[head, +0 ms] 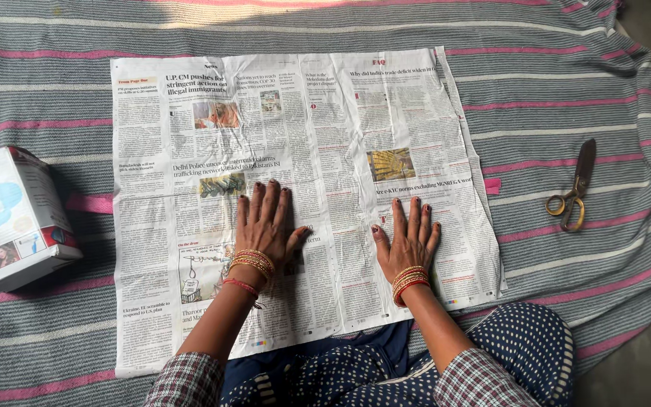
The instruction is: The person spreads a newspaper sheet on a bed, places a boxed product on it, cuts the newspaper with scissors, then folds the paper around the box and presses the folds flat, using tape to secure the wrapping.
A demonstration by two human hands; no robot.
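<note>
Pressing flat on the open newspaper (303, 196), both hands lay palm down with the fingers stretched forward, away from the body. The left hand (264, 222) rested near the middle fold, its four fingers held close together and its thumb angled out to the right; gold and red bangles (250, 265) ringed its wrist. The right hand (408, 240) sat on the sheet's right half, a little lower, fingers slightly fanned and thumb out to the left, with a similar stack of bangles at the wrist. Neither hand gripped anything; both simply pressed on the paper. Checked sleeves covered the upper forearms.

The newspaper lay unfolded and creased across a grey blanket (551, 68) with pink and white stripes, its lower edge reaching the person's dotted dark-blue clothing (521, 347). At the left, just off the sheet's edge, stood a white carton (13, 215) with blue and red panels, tilted and casting a shadow on the blanket. To the right, well apart from the paper, lay closed scissors (573, 188) with brass-coloured handles, blades pointing away.

Bare striped blanket showed above the sheet and along the right side between paper and scissors.
</note>
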